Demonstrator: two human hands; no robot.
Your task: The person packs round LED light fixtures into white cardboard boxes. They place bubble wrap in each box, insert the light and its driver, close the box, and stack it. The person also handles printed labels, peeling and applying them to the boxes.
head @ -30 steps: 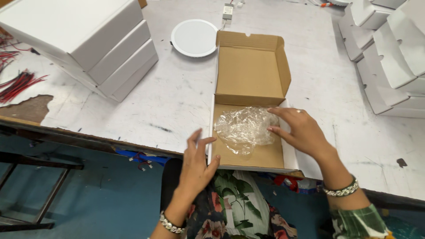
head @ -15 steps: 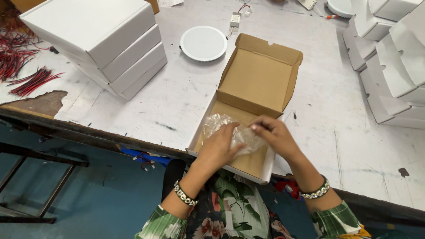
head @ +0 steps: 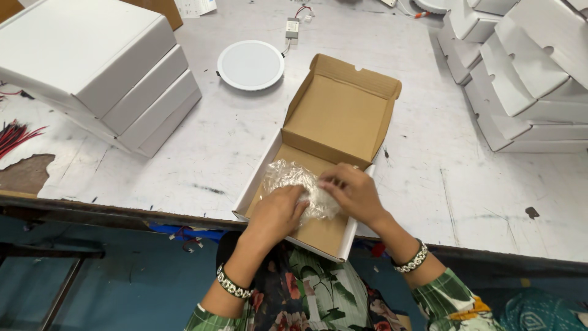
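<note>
An open cardboard box point(head: 335, 116), white outside and brown inside, lies at the table's near edge with its lid raised. A crumpled sheet of clear plastic wrap point(head: 288, 178) rests in its tray. My left hand point(head: 277, 211) presses on the wrap from the near side with fingers curled over it. My right hand point(head: 355, 191) pinches the wrap from the right. Both wrists wear beaded bracelets.
A round white panel light point(head: 250, 64) with a small wired driver point(head: 292, 27) lies beyond the box. Stacked closed white boxes point(head: 104, 79) stand at the left. Several folded white boxes point(head: 527, 79) pile at the right. Red and black wires point(head: 15, 135) lie at the far left.
My left hand came up from the table's edge into the box and onto the plastic wrap. My right hand stayed on the wrap. The view shifted so the box appears further right.
</note>
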